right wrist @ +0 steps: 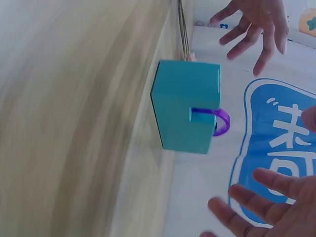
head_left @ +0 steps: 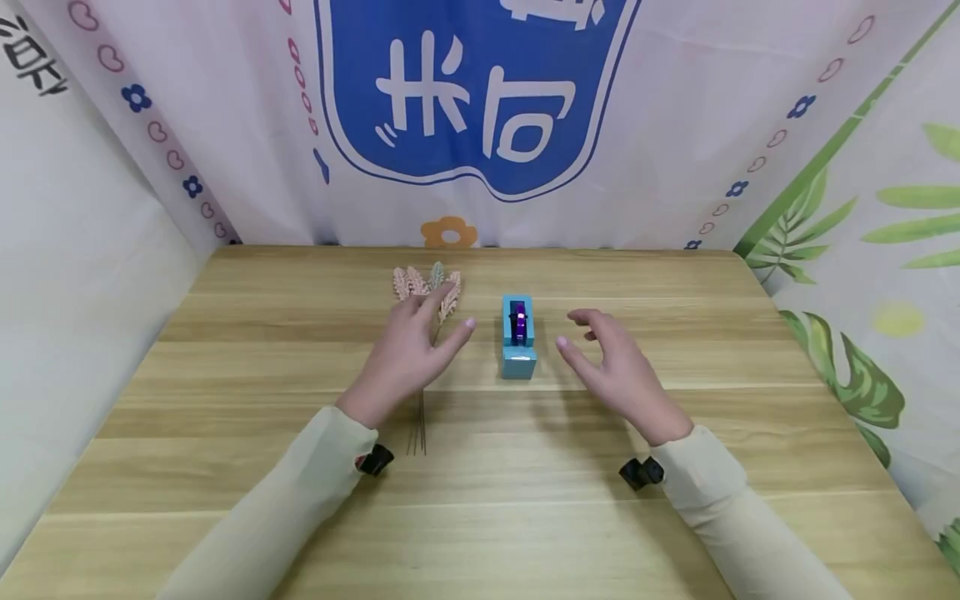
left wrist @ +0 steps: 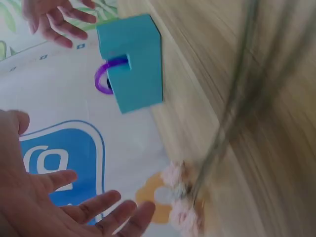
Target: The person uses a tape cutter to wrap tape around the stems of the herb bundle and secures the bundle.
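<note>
A teal tape dispenser [head_left: 519, 362] with a purple tape roll [head_left: 520, 321] in it stands on the wooden table between the two hands. To its left lie several thin-stemmed sprigs with pink heads [head_left: 402, 283] and a pale green one [head_left: 437, 273]. My left hand [head_left: 408, 354] hovers over these sprigs, fingers spread and holding nothing, and hides part of their stems. Right of the dispenser is my right hand [head_left: 618, 367], its fingers loosely bent with nothing in them. In both wrist views the dispenser [left wrist: 136, 69] [right wrist: 182, 94] stands apart from the fingers.
The wooden table [head_left: 517, 533] reaches back to a white cloth with a blue printed sign [head_left: 480, 100]. Patterned cloth with green leaves [head_left: 862, 392] hangs along the right side, and white cloth [head_left: 75, 250] along the left. Small black devices [head_left: 642, 473] sit at both wrists.
</note>
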A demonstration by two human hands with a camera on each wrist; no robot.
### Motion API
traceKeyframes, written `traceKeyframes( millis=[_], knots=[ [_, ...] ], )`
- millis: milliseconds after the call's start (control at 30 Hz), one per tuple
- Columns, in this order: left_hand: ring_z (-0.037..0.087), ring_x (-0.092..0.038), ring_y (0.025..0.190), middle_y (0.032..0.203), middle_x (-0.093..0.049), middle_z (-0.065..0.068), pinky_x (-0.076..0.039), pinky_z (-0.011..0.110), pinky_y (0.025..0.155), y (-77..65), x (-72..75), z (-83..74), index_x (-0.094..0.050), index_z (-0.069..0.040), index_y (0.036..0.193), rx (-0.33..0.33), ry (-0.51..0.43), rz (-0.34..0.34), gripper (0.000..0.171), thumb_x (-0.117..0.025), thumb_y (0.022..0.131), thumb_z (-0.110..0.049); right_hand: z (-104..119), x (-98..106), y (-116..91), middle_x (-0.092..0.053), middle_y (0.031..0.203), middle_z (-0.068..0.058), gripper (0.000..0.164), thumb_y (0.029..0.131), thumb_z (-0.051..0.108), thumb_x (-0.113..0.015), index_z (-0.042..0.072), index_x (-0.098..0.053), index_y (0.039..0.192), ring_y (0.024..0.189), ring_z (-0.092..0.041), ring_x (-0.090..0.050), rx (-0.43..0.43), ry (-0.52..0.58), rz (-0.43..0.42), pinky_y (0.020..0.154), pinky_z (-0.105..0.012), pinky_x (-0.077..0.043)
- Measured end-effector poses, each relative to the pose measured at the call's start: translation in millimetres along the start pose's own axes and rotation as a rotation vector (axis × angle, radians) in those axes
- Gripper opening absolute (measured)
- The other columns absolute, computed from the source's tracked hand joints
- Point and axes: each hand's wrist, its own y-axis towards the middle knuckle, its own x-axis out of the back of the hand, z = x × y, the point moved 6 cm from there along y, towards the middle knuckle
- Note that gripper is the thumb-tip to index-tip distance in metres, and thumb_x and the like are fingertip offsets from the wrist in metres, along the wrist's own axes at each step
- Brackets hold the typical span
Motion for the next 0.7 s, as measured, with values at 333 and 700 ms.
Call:
traceKeyframes(
  millis=[333, 700],
  knots=[
    [0.036, -0.067, 0.119, 0.137, -0.065, 0.019, -0.06, 0.048, 0.096, 20.8, -42.4, -10.8, -0.049, -0.016, 0.155, -0.02, -0.433, 0.08, 0.052, -0.057, 0.107, -0.036, -7.6, -30.6, 11.1, -0.069, 0.108, -0.018, 0.029, 0.106, 0.025, -0.062, -0.001, -0.068, 0.117, 0.084, -0.021, -0.063, -0.105, 0.353, 0.033, 0.071, -0.023, -0.053],
    [0.042, -0.067, 0.123, 0.134, -0.063, 0.023, -0.066, 0.042, 0.08, 28.8, -78.4, -9.2, -0.056, -0.013, 0.148, 0.163, -0.717, 0.113, 0.047, -0.066, 0.102, -0.02, -15.9, -60.2, 18.9, -0.072, 0.104, -0.012, 0.032, 0.104, 0.029, -0.066, -0.001, -0.074, 0.111, 0.087, -0.018, -0.062, -0.272, 0.462, 0.056, 0.073, -0.025, -0.051]
  ],
)
